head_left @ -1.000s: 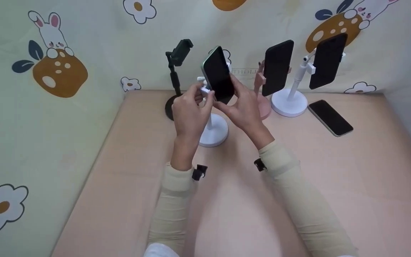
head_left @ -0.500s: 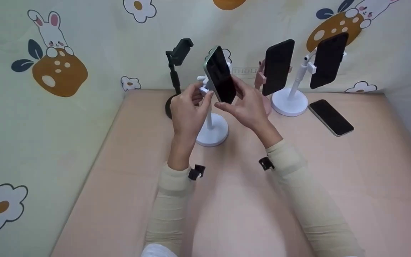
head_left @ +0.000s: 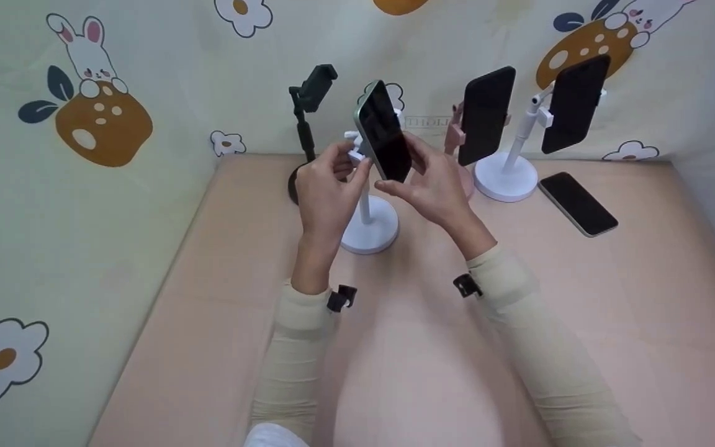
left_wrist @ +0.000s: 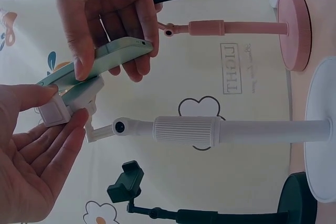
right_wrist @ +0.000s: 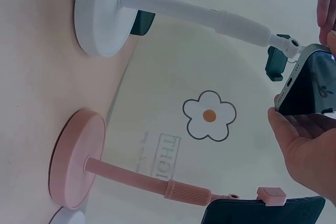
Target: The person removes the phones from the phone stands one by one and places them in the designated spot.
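A green-edged smartphone [head_left: 385, 133] sits tilted at the head of a white phone stand [head_left: 371, 233], in the middle of the head view. My left hand [head_left: 328, 192] pinches the stand's white clamp [left_wrist: 55, 111] between thumb and fingers, at the phone's left side. With the thumb at its lower end and fingers behind, my right hand [head_left: 441, 186] holds the phone from the right. The left wrist view shows the clamp against the phone's edge and back. How firmly the clamp holds is hidden by my fingers.
A black stand [head_left: 303, 133] without a phone is behind my left hand. To the right, a pink stand [head_left: 455, 136] and another white stand [head_left: 506, 177] each carry a phone. One more phone [head_left: 578, 205] lies on the table. A patterned wall sheet [head_left: 177, 74] rises close behind.
My right hand and forearm have shifted slightly right, and the phone's lower end has moved right a little with them. My left hand has barely moved and keeps its pinch on the clamp.
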The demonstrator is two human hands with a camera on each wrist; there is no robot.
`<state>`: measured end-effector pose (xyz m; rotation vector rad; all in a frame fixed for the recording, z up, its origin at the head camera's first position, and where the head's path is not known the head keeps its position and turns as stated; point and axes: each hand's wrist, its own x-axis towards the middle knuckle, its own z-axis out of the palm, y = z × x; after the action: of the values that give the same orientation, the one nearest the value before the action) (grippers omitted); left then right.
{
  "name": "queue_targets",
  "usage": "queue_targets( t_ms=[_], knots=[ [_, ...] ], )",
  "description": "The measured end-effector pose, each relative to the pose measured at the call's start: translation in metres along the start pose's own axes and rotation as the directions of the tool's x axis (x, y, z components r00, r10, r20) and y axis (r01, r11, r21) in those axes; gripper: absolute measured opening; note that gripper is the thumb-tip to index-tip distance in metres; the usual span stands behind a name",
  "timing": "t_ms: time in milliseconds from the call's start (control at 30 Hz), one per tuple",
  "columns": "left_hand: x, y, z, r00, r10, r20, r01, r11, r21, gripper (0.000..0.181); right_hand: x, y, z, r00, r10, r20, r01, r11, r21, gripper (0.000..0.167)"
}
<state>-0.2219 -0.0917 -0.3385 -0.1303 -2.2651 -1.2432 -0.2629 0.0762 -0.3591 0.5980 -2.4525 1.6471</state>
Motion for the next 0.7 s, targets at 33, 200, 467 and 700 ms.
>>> queue_targets(
  t_ms=[33,200,467,700],
  knots=[
    [0.0002,0.0002,0.0001,1.0,-0.001,0.001,0.001,1.0,-0.001,0.031,-0.0005,-0.0002,-0.0002,1.0,-0.002,0.003,0.002,1.0,0.001,0.083],
    [0.0015,0.0004,0.0008,1.0,-0.008,0.01,0.009,1.0,-0.011,0.031,-0.0038,-0.0011,-0.0022,1.0,-0.023,0.009,0.023,1.0,0.008,0.082],
    [0.0017,-0.001,0.0003,1.0,-0.007,-0.007,0.007,1.0,-0.016,0.029,-0.0053,-0.0025,-0.0023,0.999,-0.036,0.026,0.036,0.999,0.011,0.082],
    [0.0022,-0.0027,0.0014,1.0,-0.005,-0.018,0.005,1.0,-0.026,0.026,-0.0069,-0.0029,-0.0023,0.999,-0.035,0.029,0.036,0.999,-0.026,0.083]
  ],
)
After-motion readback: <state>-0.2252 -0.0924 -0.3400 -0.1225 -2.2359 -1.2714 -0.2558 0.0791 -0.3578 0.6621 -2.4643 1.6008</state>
